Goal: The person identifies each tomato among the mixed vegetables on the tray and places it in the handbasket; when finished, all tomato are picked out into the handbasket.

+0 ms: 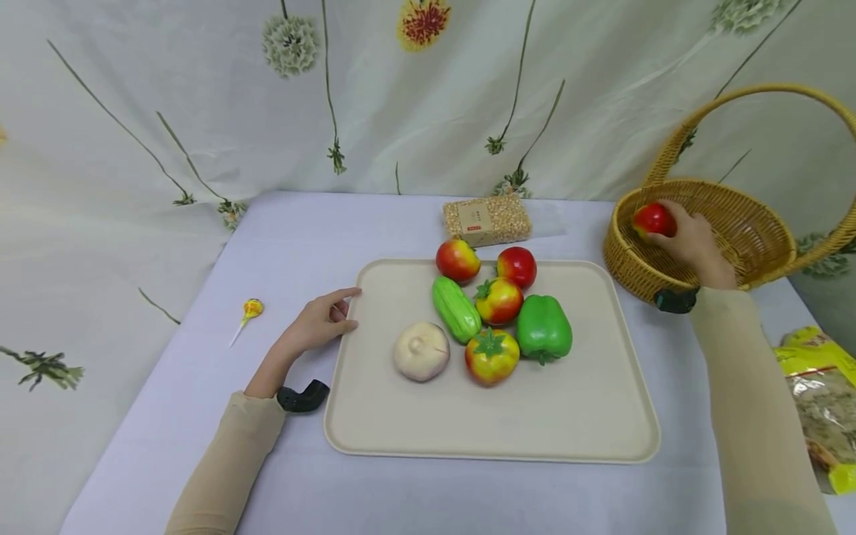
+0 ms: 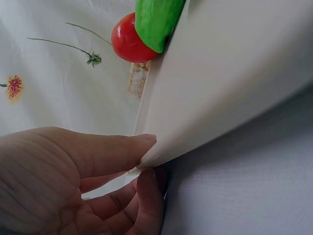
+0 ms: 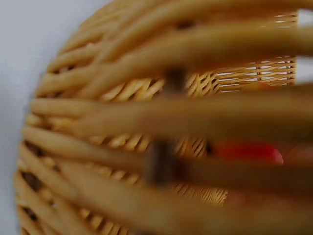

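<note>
My right hand [image 1: 692,241] reaches into the wicker basket [image 1: 622,260] and grips a red apple [image 1: 652,221] with a yellow patch, inside near its left wall. In the right wrist view blurred wicker strands cover most of the apple [image 3: 249,152]. My left hand [image 1: 319,323] pinches the left rim of the beige tray [image 1: 568,423], thumb above and fingers below, as the left wrist view shows. On the tray lie a garlic bulb [image 1: 422,351], a cucumber [image 1: 457,310], a green bell pepper [image 1: 545,328], two yellow-red tomatoes [image 1: 492,357], a red-yellow apple [image 1: 458,260] and a round red fruit [image 1: 517,267].
Behind the tray sits a bag of yellow kernels [image 1: 488,221]. A lollipop [image 1: 249,316] lies on the cloth left of my left hand. At the right edge is a yellow-topped food packet [image 1: 822,401]. The basket's tall handle [image 1: 796,89] arches above its rim.
</note>
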Demonstrator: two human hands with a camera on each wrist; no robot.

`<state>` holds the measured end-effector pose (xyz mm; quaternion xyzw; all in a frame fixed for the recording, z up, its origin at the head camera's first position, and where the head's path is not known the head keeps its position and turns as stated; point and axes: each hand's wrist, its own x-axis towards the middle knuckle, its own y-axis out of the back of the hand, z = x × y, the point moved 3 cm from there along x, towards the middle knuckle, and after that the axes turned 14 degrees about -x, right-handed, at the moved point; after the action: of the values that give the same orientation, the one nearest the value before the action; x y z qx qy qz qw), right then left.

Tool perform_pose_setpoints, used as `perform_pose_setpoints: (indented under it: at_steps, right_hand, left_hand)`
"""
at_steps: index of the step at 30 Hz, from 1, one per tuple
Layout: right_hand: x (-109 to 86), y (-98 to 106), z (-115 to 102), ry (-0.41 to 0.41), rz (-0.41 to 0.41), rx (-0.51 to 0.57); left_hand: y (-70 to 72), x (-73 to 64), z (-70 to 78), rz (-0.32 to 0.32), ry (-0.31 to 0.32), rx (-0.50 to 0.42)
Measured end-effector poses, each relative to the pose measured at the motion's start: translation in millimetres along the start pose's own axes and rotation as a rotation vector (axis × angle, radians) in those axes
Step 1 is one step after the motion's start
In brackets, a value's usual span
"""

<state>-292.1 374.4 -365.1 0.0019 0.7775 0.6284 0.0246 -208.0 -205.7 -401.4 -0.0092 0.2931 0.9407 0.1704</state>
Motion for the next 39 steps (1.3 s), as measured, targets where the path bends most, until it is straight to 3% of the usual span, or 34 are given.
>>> perform_pose_setpoints:
  at_steps: [16, 26, 31, 39]
  right_hand:
    - [-6.9, 8.3, -3.2, 0.016, -0.015, 0.032]
    - [-19.1, 18.7, -1.3, 0.064, 0.05, 0.051]
    - [-25.0, 20.3, -4.0, 0.051, 0.124, 0.072]
    - [-36.6, 24.6, -6.8, 0.004, 0.332, 0.122]
  left_hand:
    - [-0.6, 2.0, -2.8, -0.001, -0.023, 0.009]
    - [-0.3, 1.7, -1.8, -0.001, -0.021, 0.003]
    - [1.6, 0.5, -2.9, -0.004, -0.019, -0.001]
    - [1.4, -0.9, -0.5, -0.007, -0.026, -0.016]
